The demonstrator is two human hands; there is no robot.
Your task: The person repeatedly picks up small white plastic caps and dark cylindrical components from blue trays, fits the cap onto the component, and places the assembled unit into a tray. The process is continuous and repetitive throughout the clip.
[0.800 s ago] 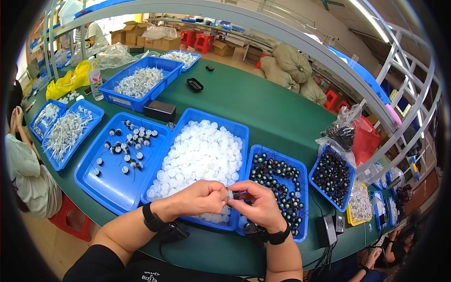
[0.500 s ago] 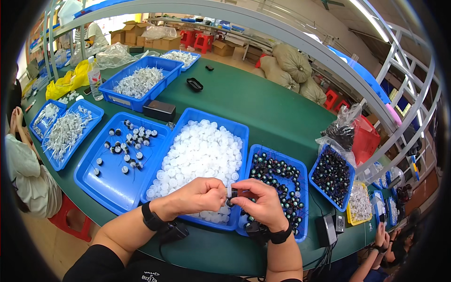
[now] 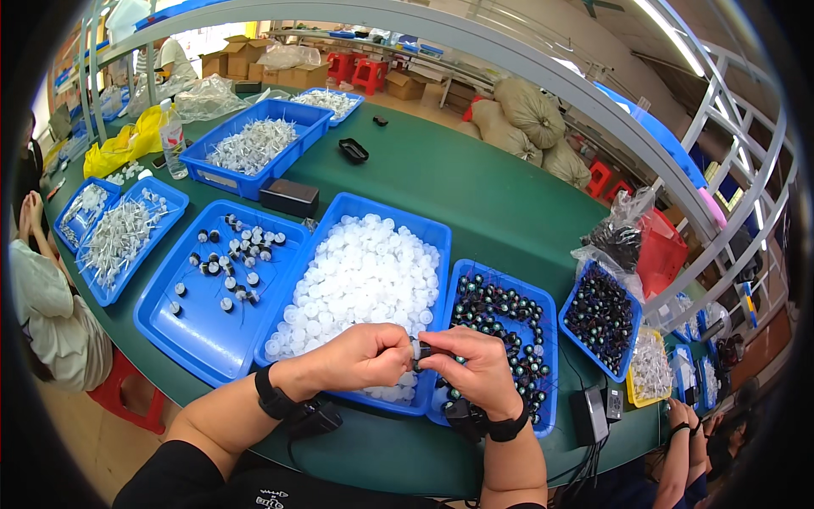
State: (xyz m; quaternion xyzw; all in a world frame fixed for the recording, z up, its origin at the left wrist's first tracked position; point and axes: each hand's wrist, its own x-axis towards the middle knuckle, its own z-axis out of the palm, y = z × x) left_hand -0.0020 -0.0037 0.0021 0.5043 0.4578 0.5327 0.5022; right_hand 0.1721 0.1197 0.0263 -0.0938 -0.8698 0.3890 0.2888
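My left hand (image 3: 360, 356) and my right hand (image 3: 475, 366) meet fingertip to fingertip over the near edge of a blue tray (image 3: 335, 222) full of white round caps (image 3: 360, 276). Between the fingers of both hands sits a small dark piece with a white part (image 3: 418, 348); how the two parts join is hidden by the fingers. Just right of my right hand lies a blue tray (image 3: 549, 314) of dark round pieces (image 3: 496, 310). Left of the caps tray, a third blue tray (image 3: 203, 331) carries scattered black-and-white assembled pieces (image 3: 229, 263). Both wrists wear black bands.
More blue trays of white parts (image 3: 254, 144) stand at the back left, with a black box (image 3: 291, 197) and a small black dish (image 3: 353, 151) on the green table (image 3: 475, 191). A seated person (image 3: 47, 297) is at the left; another person's arm (image 3: 682, 450) at the lower right.
Both hands stay together over the tray's near edge; the fingers have closed a little more tightly round the small piece. Nothing else has moved.
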